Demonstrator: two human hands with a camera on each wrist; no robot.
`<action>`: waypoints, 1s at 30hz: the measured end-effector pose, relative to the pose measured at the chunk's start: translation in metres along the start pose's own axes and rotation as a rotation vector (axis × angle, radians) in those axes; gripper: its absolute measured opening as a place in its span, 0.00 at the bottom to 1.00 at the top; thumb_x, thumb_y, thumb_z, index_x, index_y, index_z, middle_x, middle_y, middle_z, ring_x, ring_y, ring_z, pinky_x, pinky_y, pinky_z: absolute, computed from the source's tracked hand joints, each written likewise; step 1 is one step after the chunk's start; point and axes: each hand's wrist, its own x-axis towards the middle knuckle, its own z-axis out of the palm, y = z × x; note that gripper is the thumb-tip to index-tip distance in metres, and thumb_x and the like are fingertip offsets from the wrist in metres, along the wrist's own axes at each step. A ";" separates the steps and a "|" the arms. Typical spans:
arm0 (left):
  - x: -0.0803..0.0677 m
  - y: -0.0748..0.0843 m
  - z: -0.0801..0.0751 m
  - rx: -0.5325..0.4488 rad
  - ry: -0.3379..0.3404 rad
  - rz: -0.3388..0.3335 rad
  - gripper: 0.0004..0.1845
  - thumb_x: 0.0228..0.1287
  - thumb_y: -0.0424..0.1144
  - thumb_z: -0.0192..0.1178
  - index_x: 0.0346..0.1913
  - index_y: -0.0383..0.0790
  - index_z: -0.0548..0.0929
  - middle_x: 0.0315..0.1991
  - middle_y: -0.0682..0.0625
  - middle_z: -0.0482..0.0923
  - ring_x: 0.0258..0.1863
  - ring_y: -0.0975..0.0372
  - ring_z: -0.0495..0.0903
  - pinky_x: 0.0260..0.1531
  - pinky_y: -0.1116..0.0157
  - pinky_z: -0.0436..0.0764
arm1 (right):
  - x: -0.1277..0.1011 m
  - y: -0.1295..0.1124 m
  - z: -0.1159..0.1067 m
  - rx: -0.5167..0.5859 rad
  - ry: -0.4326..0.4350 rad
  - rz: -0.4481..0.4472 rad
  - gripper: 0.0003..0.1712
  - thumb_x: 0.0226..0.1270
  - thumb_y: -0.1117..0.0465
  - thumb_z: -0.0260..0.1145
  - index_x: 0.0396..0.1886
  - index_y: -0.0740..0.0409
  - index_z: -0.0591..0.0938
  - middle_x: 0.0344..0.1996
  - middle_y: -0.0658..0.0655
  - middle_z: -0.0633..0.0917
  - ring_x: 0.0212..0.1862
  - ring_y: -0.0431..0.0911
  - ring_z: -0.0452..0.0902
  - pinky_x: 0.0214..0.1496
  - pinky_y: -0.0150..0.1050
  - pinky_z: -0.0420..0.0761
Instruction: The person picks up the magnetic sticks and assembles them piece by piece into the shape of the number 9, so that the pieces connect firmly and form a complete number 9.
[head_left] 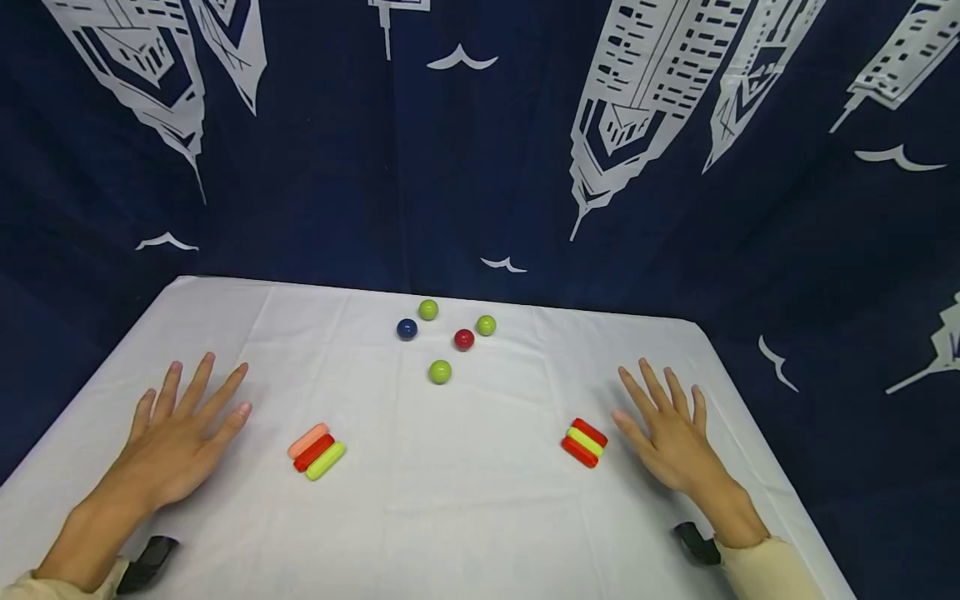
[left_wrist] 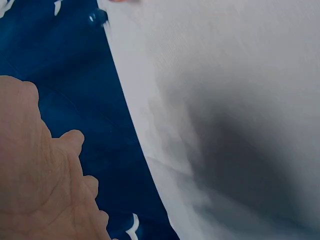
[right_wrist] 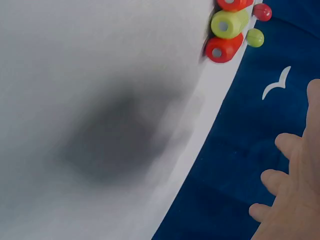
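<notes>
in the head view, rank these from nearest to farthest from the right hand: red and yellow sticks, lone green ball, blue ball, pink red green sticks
From the right hand:
1. Red and yellow sticks, just beside its thumb.
2. Lone green ball, centre of the table.
3. Blue ball, farther back in the cluster.
4. Pink, red and green sticks, over by the left hand.

A table with a white cloth (head_left: 465, 500) carries both flat hands, the left hand (head_left: 183, 437) and the right hand (head_left: 671, 433), with three capsule pieces (head_left: 317, 451) beside the left, three more (head_left: 586, 442) beside the right, and five small balls (head_left: 442, 337) farther away between them.
</notes>
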 end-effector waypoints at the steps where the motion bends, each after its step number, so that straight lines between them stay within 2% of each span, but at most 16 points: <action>1: 0.000 0.002 0.000 0.000 0.001 0.004 0.33 0.72 0.59 0.34 0.74 0.56 0.41 0.75 0.40 0.26 0.70 0.45 0.14 0.61 0.39 0.17 | 0.002 -0.002 0.001 0.003 0.005 -0.006 0.37 0.71 0.39 0.46 0.75 0.41 0.49 0.75 0.57 0.45 0.75 0.62 0.31 0.66 0.65 0.23; 8: -0.005 0.016 0.001 -0.025 -0.017 0.029 0.34 0.71 0.60 0.36 0.74 0.56 0.43 0.75 0.37 0.33 0.71 0.40 0.20 0.62 0.36 0.23 | 0.013 -0.024 0.006 0.026 0.003 -0.030 0.36 0.70 0.38 0.46 0.74 0.41 0.51 0.75 0.57 0.46 0.74 0.63 0.34 0.66 0.66 0.25; 16: -0.009 0.034 0.004 -0.161 -0.130 0.043 0.36 0.68 0.62 0.41 0.74 0.59 0.45 0.74 0.37 0.45 0.72 0.39 0.39 0.63 0.35 0.31 | 0.024 -0.049 0.010 0.047 0.014 -0.071 0.36 0.70 0.38 0.47 0.74 0.39 0.53 0.75 0.55 0.48 0.74 0.62 0.38 0.67 0.67 0.32; 19: -0.007 0.039 0.007 -0.218 -0.147 0.056 0.37 0.66 0.63 0.45 0.74 0.58 0.47 0.73 0.39 0.51 0.72 0.40 0.45 0.64 0.35 0.35 | 0.027 -0.056 0.009 0.054 0.016 -0.092 0.35 0.70 0.38 0.47 0.73 0.38 0.53 0.75 0.54 0.48 0.74 0.62 0.38 0.66 0.67 0.34; 25: 0.000 0.047 0.014 -0.325 -0.148 0.117 0.36 0.65 0.61 0.50 0.72 0.55 0.55 0.72 0.43 0.57 0.71 0.43 0.54 0.64 0.38 0.51 | 0.033 -0.068 0.007 0.065 -0.009 -0.109 0.36 0.70 0.37 0.47 0.74 0.37 0.52 0.75 0.53 0.48 0.74 0.61 0.37 0.67 0.66 0.34; 30: 0.002 0.044 0.022 -0.395 -0.113 0.136 0.32 0.65 0.57 0.53 0.70 0.52 0.62 0.68 0.45 0.64 0.68 0.46 0.62 0.61 0.43 0.63 | 0.046 -0.084 0.009 0.061 -0.012 -0.136 0.36 0.69 0.35 0.45 0.73 0.35 0.51 0.75 0.51 0.47 0.75 0.60 0.38 0.68 0.64 0.35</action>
